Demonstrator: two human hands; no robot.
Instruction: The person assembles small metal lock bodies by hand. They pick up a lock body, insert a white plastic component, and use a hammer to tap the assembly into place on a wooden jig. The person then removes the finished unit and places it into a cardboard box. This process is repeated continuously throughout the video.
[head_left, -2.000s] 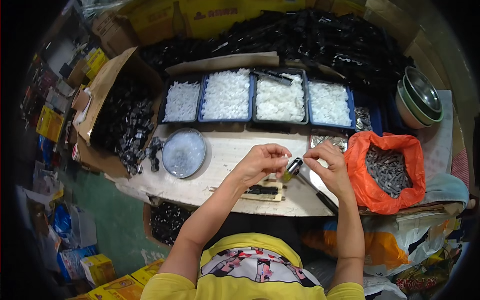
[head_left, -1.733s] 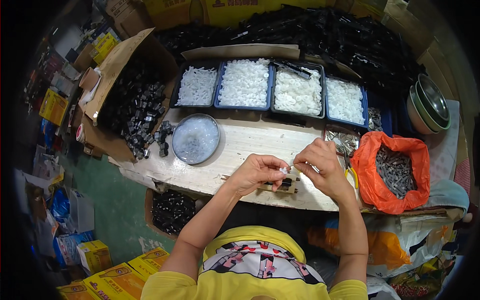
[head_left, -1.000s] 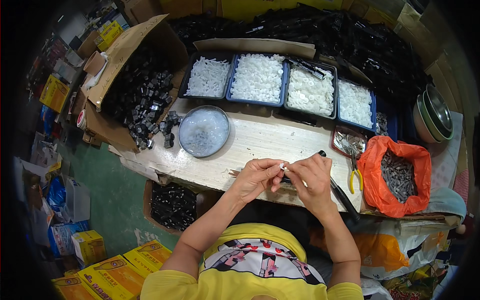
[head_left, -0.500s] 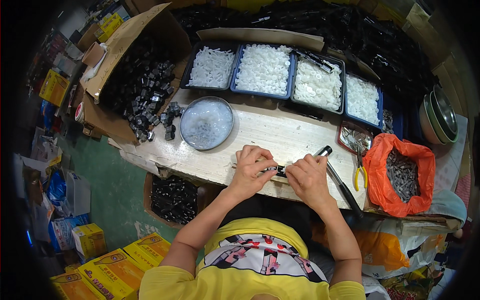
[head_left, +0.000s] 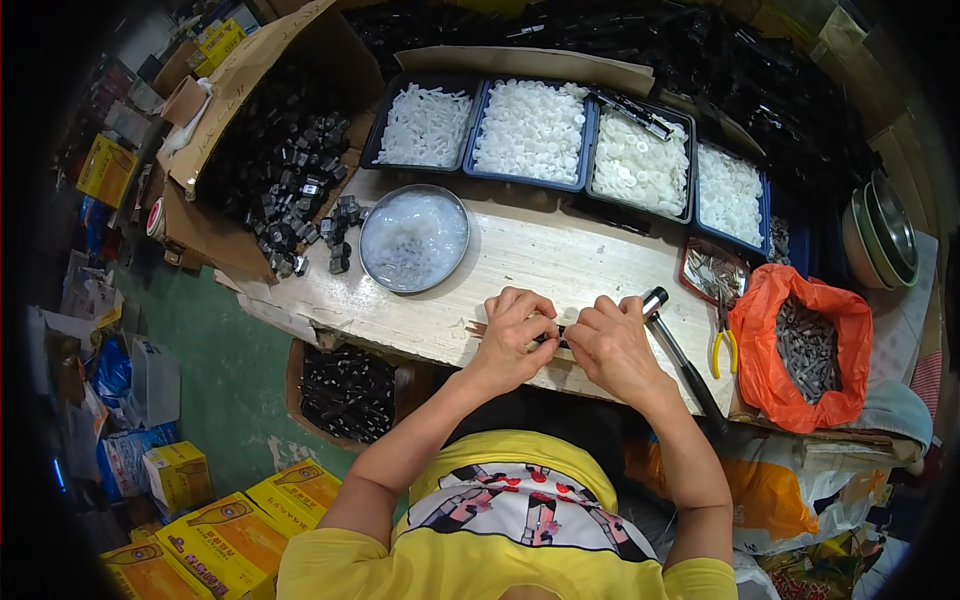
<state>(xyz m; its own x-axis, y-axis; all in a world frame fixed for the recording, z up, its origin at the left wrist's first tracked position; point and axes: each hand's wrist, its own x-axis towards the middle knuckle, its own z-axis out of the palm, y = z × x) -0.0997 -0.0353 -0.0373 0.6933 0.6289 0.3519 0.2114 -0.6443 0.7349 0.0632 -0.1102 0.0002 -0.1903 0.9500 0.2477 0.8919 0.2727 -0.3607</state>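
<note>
At the near edge of the worktable (head_left: 530, 255), my left hand (head_left: 513, 338) and my right hand (head_left: 617, 345) face each other. Both are closed, thumbs and fingertips pinching a small dark part (head_left: 562, 338) between them. The fingers hide most of this part, so its exact kind is unclear. A strip of wood seems to lie beneath it. Just right of my right hand rests a hammer (head_left: 688, 368), its metal head toward the far side and its black grip over the table's front edge.
Trays of small white plastic parts (head_left: 527, 135) line the back. A round dish (head_left: 413, 240) stands left of centre, beside a carton (head_left: 235, 115) spilling black pieces. To the right lie yellow-handled pliers (head_left: 724, 350) and an orange bag (head_left: 770, 345) of grey parts.
My right hand has shifted slightly up and its fingers have re-bent around the dark part. My left fingers have drawn closer over it, covering more of it.
</note>
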